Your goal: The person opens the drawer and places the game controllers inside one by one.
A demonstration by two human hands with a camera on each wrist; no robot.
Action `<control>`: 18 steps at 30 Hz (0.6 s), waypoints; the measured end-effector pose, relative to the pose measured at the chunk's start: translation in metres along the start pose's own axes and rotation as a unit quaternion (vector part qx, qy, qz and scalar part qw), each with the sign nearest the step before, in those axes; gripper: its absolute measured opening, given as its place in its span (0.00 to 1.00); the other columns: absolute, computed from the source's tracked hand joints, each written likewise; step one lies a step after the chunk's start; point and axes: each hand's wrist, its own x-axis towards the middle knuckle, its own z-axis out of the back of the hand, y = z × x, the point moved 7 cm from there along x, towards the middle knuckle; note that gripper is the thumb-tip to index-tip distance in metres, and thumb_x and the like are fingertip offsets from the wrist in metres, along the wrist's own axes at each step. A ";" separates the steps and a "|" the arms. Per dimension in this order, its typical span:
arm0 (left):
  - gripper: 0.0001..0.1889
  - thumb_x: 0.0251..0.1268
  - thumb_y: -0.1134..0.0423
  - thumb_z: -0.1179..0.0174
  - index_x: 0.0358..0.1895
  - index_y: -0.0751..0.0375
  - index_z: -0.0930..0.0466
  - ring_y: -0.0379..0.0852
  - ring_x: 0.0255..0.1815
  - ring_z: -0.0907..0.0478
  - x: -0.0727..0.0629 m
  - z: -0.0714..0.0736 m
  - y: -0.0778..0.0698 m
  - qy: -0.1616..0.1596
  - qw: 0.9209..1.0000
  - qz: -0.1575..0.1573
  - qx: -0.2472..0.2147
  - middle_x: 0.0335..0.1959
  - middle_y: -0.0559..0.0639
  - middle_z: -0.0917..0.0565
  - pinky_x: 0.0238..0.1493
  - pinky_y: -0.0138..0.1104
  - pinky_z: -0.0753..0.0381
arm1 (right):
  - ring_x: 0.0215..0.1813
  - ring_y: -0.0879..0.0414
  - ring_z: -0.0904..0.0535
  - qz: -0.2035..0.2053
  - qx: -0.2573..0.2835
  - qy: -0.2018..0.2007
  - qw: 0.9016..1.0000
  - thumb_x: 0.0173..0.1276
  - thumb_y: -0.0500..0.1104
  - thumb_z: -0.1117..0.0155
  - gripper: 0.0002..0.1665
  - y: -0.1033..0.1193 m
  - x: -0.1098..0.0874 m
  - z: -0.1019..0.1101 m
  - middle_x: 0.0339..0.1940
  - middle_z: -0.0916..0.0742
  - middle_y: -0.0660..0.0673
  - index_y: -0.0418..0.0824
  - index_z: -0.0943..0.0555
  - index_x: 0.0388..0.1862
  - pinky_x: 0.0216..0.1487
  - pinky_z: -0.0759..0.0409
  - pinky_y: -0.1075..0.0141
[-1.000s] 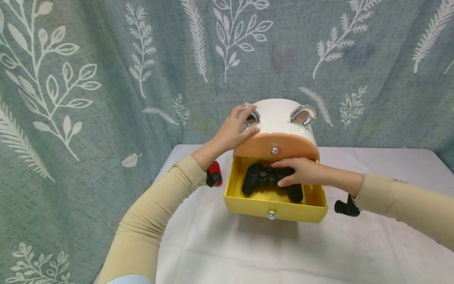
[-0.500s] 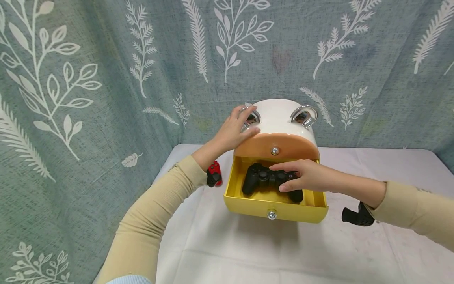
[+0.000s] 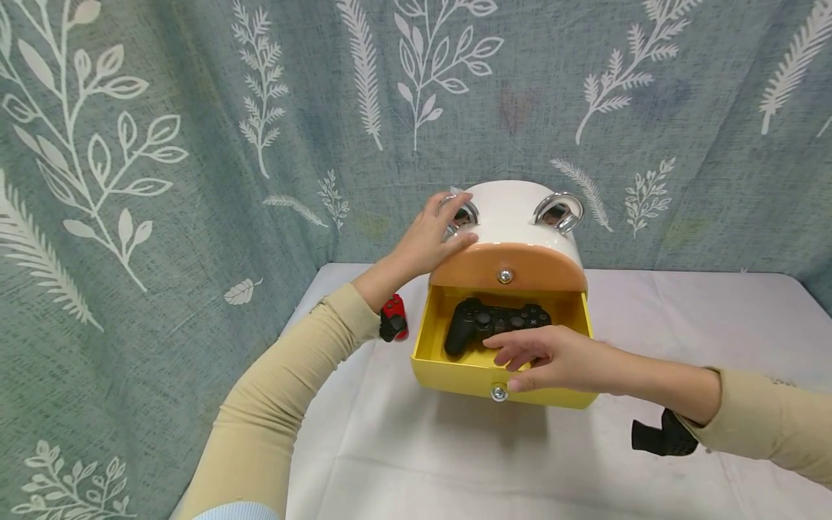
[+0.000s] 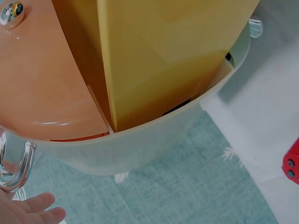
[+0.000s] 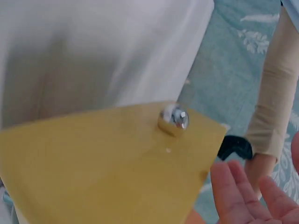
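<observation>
A white rounded box with an orange upper front has its yellow lower drawer pulled out. Inside the drawer lies a black game controller, its right part hidden by my right hand. My left hand rests on the box's top left, by one chrome ring, fingers loosely spread. Over the drawer's front wall hovers my right hand, holding nothing, its thumb close to the chrome knob. Whether the thumb touches the knob I cannot tell. The right wrist view shows the fingers beside the drawer front, apart from the knob.
A red controller lies on the white cloth left of the box, partly behind my left wrist. A second chrome ring stands on the box's right side. A patterned green curtain hangs behind the table.
My right hand has withdrawn from the black controller toward me, down to the drawer's front wall. The controller stays in the drawer. My left hand has not moved.
</observation>
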 end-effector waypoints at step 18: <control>0.35 0.65 0.42 0.52 0.72 0.40 0.54 0.60 0.68 0.45 0.000 0.000 0.000 0.002 1.000 -0.002 -0.004 0.72 0.56 0.54 0.62 0.54 0.41 | 0.52 0.58 0.22 0.032 0.082 -0.019 0.996 0.62 0.47 0.39 0.33 -0.022 -0.015 -0.043 0.52 0.20 0.37 0.33 0.33 0.64 0.49 0.23 0.63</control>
